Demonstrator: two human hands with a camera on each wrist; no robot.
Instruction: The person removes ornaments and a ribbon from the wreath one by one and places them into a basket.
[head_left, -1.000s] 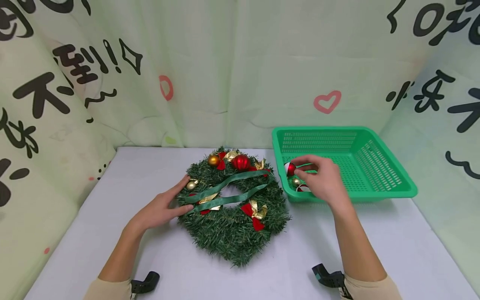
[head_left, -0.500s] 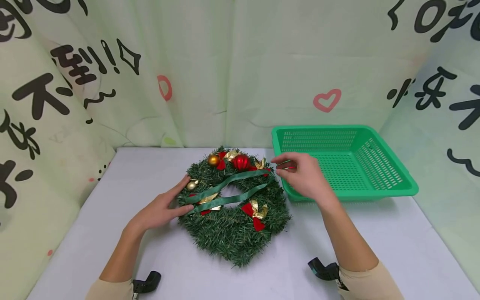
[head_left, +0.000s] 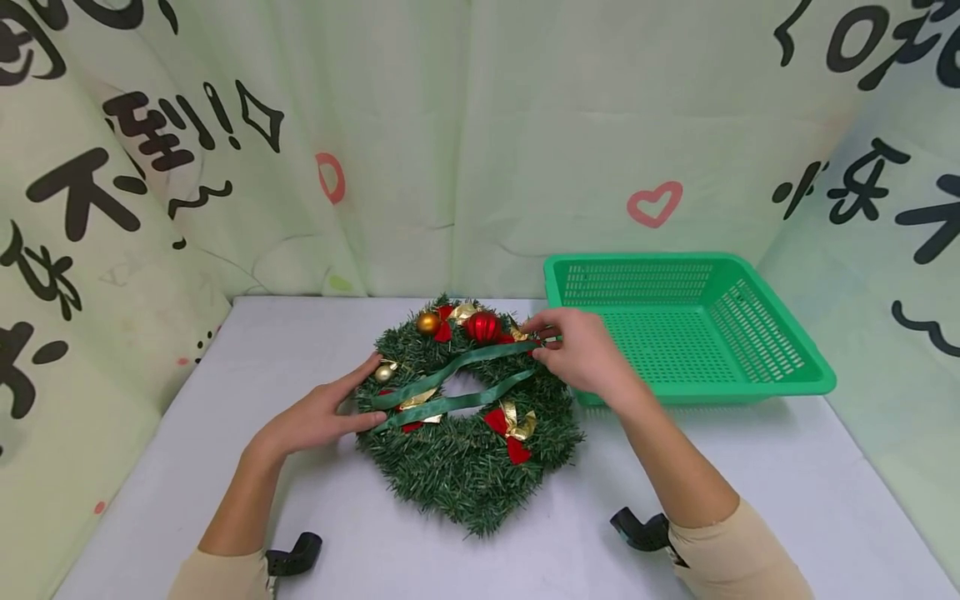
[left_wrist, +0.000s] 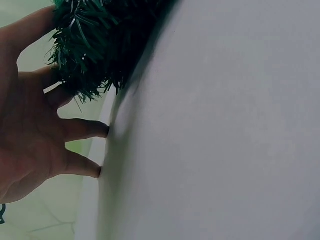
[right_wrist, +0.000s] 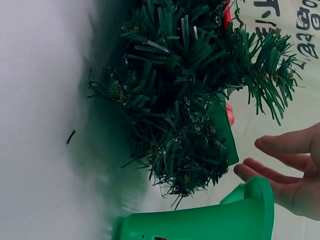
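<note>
A green tinsel wreath (head_left: 465,475) lies on the white table. It carries red and gold bows, a red ball ornament (head_left: 483,327), an orange-gold ball (head_left: 428,323) and a pale gold ball (head_left: 384,372). Two strands of green ribbon (head_left: 465,403) cross its centre hole. My left hand (head_left: 318,417) rests at the wreath's left side, fingers spread, thumb by the ribbon's end. Two of its fingertips meet the table in the left wrist view. Over the wreath's upper right edge is my right hand (head_left: 581,350), its thumb and fingers parted around the ribbon's right end.
A green plastic basket (head_left: 780,387) stands right of the wreath, its near left corner hidden behind my right hand and forearm. Printed curtains (head_left: 480,167) hang behind and at both sides. Black wrist cameras (head_left: 295,557) sit on both sleeves.
My right hand has left the red-and-white ball in the basket and moved left to the wreath's upper right edge. The left hand and wreath have hardly moved.
</note>
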